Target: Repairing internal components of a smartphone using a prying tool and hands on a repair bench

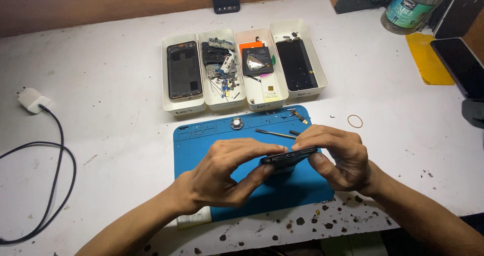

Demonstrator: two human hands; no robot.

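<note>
Both of my hands hold a dark smartphone (288,158) edge-on above a blue work mat (201,140). My left hand (227,173) pinches its left end between thumb and fingers. My right hand (335,155) grips the right end, fingers curled over the top edge. The phone's bottom edge with its ports faces me. On the mat behind the phone lie a thin metal tool (275,133), a small round metal part (237,123) and a small flex part (300,116).
Four white trays (174,107) stand behind the mat with a phone frame, loose parts, a battery and a dark screen. A black cable (63,155) and white charger (31,99) lie left. A rubber band (355,121), yellow cloth (428,59), plastic bottle (411,6) and dark tablet (461,64) sit right.
</note>
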